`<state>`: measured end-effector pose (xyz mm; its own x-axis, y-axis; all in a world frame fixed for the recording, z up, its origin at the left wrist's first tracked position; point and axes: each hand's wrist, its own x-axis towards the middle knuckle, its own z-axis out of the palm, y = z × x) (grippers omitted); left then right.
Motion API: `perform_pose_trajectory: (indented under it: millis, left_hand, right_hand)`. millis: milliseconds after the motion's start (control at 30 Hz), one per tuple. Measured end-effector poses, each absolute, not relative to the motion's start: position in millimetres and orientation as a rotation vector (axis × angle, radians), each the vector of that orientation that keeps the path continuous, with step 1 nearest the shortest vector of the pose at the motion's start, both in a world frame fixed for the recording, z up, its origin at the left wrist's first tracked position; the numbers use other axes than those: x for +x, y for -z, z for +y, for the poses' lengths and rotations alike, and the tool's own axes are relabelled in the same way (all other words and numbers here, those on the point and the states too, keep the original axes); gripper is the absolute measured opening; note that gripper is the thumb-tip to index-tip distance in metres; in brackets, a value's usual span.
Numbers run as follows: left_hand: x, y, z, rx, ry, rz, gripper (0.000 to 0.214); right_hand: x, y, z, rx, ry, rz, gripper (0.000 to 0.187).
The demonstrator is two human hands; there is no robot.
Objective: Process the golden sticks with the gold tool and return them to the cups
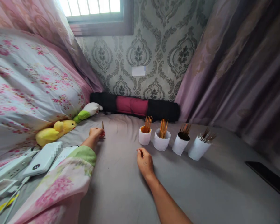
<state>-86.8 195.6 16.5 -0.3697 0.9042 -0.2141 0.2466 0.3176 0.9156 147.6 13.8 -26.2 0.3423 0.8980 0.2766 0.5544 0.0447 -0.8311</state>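
Observation:
My left hand [97,133] is closed over the grey sheet, with a thin brown stick [103,125] poking up past its fingers. Whether it is one stick or a bundle, I cannot tell. My right hand [145,161] has its fingers curled and fingertips together; no object shows in it. Just beyond it stands a white cup [145,139] with thin orange-brown sticks [148,123]. To its right are a wider white cup [161,144], a white cup with a dark inside [180,147] and a tilted-looking white jar [199,150], all holding thin sticks.
A black and dark-red roll [132,105] lies against the wall. At left are a yellow plush toy [54,132], a green-and-white plush [88,110], a white power bank [40,160], a phone [63,155] and a power strip [10,171]. A dark flat object [268,177] lies right.

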Motion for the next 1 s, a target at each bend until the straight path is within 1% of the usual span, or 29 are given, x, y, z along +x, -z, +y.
perform_pose_trajectory:
  millis: [100, 133, 233, 367, 567, 1000]
  left_hand:
    - [-80, -16, 194, 0.832, -1.132, 1.666, 0.019]
    - [-78, -16, 194, 0.775, -1.154, 1.626, 0.018]
    - [-72, -14, 192, 0.634, -1.228, 1.516, 0.004]
    - [-65, -13, 185, 0.516, -1.306, 1.388, 0.011]
    - [-56, -10, 166, 0.486, -1.335, 1.232, 0.02]
    - [-37, 3, 115, 0.515, -1.337, 1.05, 0.015]
  right_hand:
    - [148, 26, 14, -1.633, -0.44, -1.338, 0.027]
    - [148, 26, 14, -1.635, -0.439, -1.341, 0.027]
    - [148, 26, 15, -1.636, -0.438, -1.35, 0.027]
    - [148, 27, 15, -1.625, -0.45, -1.351, 0.027]
    - [149, 27, 15, -1.622, -0.451, -1.345, 0.027]
    - [151, 29, 18, -1.625, -0.454, -1.335, 0.028]
